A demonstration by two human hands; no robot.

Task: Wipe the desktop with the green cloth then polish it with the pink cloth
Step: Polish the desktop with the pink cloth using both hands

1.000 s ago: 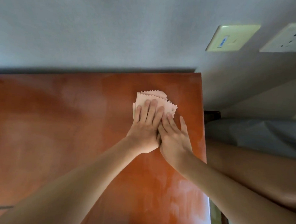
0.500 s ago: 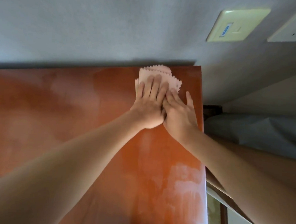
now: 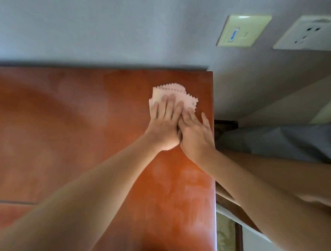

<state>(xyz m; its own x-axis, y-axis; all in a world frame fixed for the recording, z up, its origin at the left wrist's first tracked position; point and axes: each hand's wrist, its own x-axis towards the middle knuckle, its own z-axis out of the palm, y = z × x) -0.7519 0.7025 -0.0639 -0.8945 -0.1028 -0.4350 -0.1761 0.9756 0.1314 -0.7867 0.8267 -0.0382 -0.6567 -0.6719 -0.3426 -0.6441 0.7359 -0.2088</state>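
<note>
pressing flat, both hands, left point(image 3: 163, 128) and right point(image 3: 195, 135), straight-fingered, pin the folded, zigzag-edged pink cloth point(image 3: 174, 94).

The glossy reddish-brown wooden bench point(image 3: 64, 139) lies open to the left of the hands, a broad bare stretch where a hand could sweep freely. The grey painted wall point(image 3: 108, 26) closes off its far edge. The folded pale pink cloth with zigzag edges point(image 3: 174, 96) sits near the far right corner, just short of the wall, and the bench's right edge drops off just beside the right hand point(image 3: 195, 134).
</note>
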